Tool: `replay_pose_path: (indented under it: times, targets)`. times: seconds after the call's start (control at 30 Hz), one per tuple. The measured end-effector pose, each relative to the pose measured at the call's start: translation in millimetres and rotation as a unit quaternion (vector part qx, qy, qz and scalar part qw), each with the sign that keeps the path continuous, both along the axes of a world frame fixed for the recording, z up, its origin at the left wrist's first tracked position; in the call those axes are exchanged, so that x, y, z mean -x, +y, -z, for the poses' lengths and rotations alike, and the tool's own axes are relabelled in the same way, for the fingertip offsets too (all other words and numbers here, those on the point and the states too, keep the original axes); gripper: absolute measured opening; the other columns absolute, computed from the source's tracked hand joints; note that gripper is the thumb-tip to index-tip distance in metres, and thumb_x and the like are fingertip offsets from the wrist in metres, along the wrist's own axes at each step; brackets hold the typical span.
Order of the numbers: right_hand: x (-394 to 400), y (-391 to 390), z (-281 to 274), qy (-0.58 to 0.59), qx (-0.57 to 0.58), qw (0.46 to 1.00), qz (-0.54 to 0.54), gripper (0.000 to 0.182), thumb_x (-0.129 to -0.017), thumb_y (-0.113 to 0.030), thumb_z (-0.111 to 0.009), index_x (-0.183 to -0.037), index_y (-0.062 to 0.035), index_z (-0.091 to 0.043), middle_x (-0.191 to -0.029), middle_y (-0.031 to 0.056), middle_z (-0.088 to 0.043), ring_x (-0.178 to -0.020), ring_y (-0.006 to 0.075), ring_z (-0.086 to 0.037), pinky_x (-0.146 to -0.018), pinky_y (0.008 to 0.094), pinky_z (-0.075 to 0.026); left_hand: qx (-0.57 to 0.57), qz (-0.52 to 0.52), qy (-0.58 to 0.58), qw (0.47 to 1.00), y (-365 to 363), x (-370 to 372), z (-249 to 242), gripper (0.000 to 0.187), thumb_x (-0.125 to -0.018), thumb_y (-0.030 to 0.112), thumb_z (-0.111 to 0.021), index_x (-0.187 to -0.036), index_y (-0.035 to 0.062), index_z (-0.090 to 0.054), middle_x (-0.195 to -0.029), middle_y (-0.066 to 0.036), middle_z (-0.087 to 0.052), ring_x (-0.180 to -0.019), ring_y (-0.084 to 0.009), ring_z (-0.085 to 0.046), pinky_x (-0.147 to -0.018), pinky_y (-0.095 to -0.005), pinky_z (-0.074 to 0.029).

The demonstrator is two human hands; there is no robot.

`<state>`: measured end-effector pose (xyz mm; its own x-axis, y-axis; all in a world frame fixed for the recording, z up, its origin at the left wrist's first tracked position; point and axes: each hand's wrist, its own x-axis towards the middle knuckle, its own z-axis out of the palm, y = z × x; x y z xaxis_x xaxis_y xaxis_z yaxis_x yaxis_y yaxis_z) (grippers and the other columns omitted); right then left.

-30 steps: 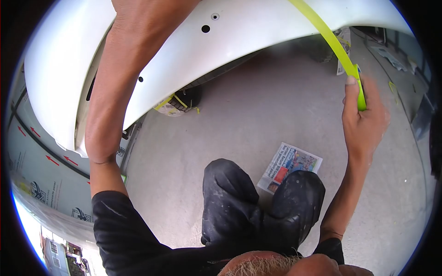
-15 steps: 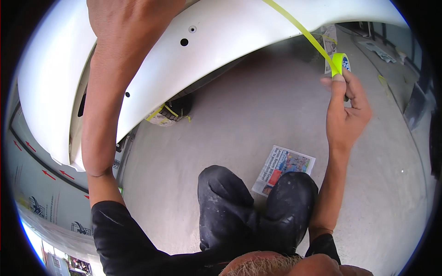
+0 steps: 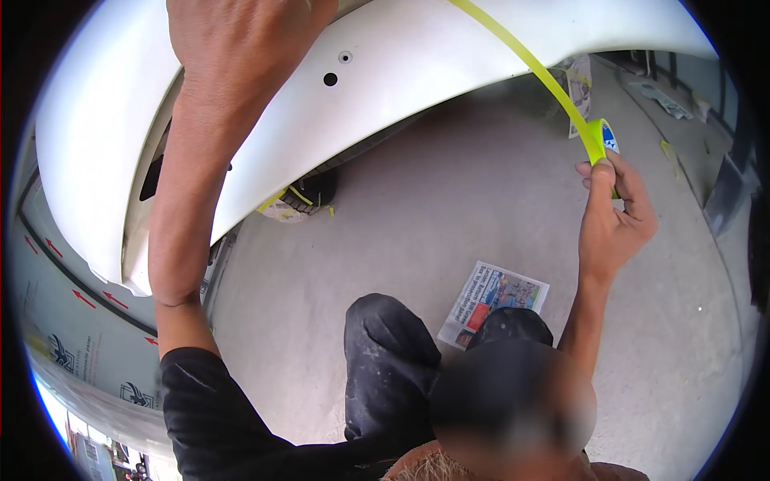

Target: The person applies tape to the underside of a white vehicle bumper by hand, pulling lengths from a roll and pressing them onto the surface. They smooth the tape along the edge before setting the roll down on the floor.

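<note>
Your right hand (image 3: 613, 216) has its grip closed on the tape roll (image 3: 603, 138), held up beside the white panel (image 3: 401, 72). A yellow-green tape strip (image 3: 525, 60) runs taut from roll to panel. Your left hand (image 3: 241, 40) presses the panel (its grip I cannot tell). A newspaper (image 3: 493, 301) lies on the floor (image 3: 417, 208).

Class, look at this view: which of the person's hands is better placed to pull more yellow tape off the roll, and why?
The right hand, most likely. It already grips the tape roll, with the yellow tape strip stretched from it up to the white panel. The left hand rests high on that panel, away from the roll.
</note>
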<state>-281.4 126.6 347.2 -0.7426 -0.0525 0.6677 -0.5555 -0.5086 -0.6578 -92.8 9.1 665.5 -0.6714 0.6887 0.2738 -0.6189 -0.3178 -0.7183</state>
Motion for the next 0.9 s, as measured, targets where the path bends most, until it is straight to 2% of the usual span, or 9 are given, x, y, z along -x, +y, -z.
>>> replay_pose_path:
  times: [0.2, 0.27, 0.4, 0.47, 0.57, 0.63, 0.7, 0.83, 0.9]
  targets:
    - [72.9, -7.5, 71.0, -0.325, 0.221, 0.912, -0.116, 0.02, -0.096, -0.011, -0.062, -0.102, 0.0049, -0.072, -0.078, 0.0122, -0.072, -0.065, 0.0126, -0.061, -0.067, 0.0275, -0.049, -0.006, 0.025, -0.019, 0.999, -3.9, 5.2, -0.1, 0.092, -0.076, -0.003, -0.071, -0.158, 0.0249, -0.041, -0.159, -0.016, -0.041, -0.146, -0.0354, -0.041, -0.124, -0.0497, -0.033]
    - [64.1, -2.9, 132.3, -0.254, 0.068, 0.954, -0.143, 0.02, -0.098, -0.012, -0.062, -0.1, 0.0046, -0.072, -0.079, 0.0111, -0.073, -0.068, 0.0116, -0.061, -0.069, 0.0266, -0.048, 0.0, 0.01, -0.007, 1.0, -1.5, 5.5, 0.4, 0.091, -0.076, -0.002, -0.071, -0.158, 0.025, -0.042, -0.158, -0.015, -0.042, -0.146, -0.0355, -0.041, -0.124, -0.0496, -0.032]
    - [20.4, 17.1, 280.2, -0.188, -0.35, 0.885, -0.244, 0.019, -0.097, -0.014, -0.061, -0.094, 0.0015, -0.073, -0.076, 0.0087, -0.074, -0.066, 0.0134, -0.064, -0.065, 0.0294, -0.05, -0.072, -0.036, -0.067, 0.994, 20.6, -13.8, 5.2, 0.09, -0.077, 0.001, -0.073, -0.158, 0.0238, -0.042, -0.155, -0.017, -0.046, -0.145, -0.0343, -0.041, -0.123, -0.0488, -0.032]
    - [-9.5, 43.7, 335.3, -0.054, -0.568, 0.812, -0.126, 0.022, -0.09, -0.024, -0.069, -0.096, -0.0054, -0.078, -0.084, 0.0175, -0.076, -0.072, 0.0359, -0.072, -0.07, 0.0451, -0.054, -0.283, -0.038, -0.206, 0.936, 62.4, -50.0, 9.7, 0.087, -0.079, 0.005, -0.073, -0.158, 0.0202, -0.041, -0.144, -0.019, -0.055, -0.135, -0.034, -0.052, -0.116, -0.0486, -0.041]
    - [-29.2, 81.9, 569.8, 0.061, -0.641, 0.764, -0.048, 0.032, -0.088, -0.037, -0.07, -0.098, -0.0079, -0.078, -0.084, 0.0159, -0.075, -0.08, 0.0374, -0.073, -0.071, 0.0515, -0.055, -0.131, 0.078, -0.183, 0.971, 21.8, -64.6, 49.4, 0.044, -0.073, 0.046, -0.093, -0.108, 0.0227, -0.08, -0.119, -0.005, -0.067, -0.122, -0.0224, -0.052, -0.1, -0.0379, -0.041]
    - [-38.1, 105.9, 563.6, 0.061, -0.712, 0.695, -0.08, 0.031, -0.089, -0.037, -0.07, -0.098, -0.0075, -0.078, -0.085, 0.0165, -0.075, -0.081, 0.0371, -0.074, -0.071, 0.0506, -0.055, -0.172, -0.024, -0.11, 0.979, 34.0, -78.5, 80.5, 0.03, -0.079, 0.047, -0.087, -0.101, 0.026, -0.083, -0.112, 0.001, -0.07, -0.117, -0.0157, -0.053, -0.104, -0.0364, -0.035]
    - [-46.4, 111.6, 544.7, 0.08, -0.74, 0.663, -0.086, 0.031, -0.089, -0.036, -0.07, -0.098, -0.0072, -0.077, -0.086, 0.0171, -0.076, -0.082, 0.0367, -0.074, -0.071, 0.0498, -0.055, -0.267, -0.091, -0.095, 0.955, 40.7, -77.9, 95.6, 0.037, -0.084, 0.044, -0.083, -0.116, 0.0246, -0.08, -0.105, -0.001, -0.073, -0.089, -0.0136, -0.065, -0.084, -0.0318, -0.049]
    - [-24.0, 53.4, 356.5, -0.059, -0.539, 0.826, -0.153, 0.031, -0.093, -0.034, -0.071, -0.098, -0.004, -0.076, -0.089, 0.019, -0.077, -0.086, 0.0308, -0.077, -0.072, 0.0425, -0.057, -0.341, -0.187, -0.026, 0.921, 40.3, -58.6, 96.8, 0.044, -0.087, 0.039, -0.082, -0.123, 0.015, -0.076, -0.099, -0.005, -0.074, -0.064, -0.0136, -0.066, -0.057, -0.0278, -0.052]
    - [-4.0, 15.8, 257.0, -0.166, -0.326, 0.919, -0.147, 0.036, -0.097, -0.032, -0.073, -0.111, 0.0011, -0.074, -0.094, 0.0143, -0.078, -0.088, 0.0206, -0.074, -0.079, 0.0352, -0.056, -0.484, -0.238, 0.064, 0.84, 61.1, -35.6, 89.6, 0.066, -0.088, 0.022, -0.07, -0.148, 0.01, -0.048, -0.103, -0.015, -0.074, -0.078, -0.025, -0.071, -0.07, -0.0404, -0.057]
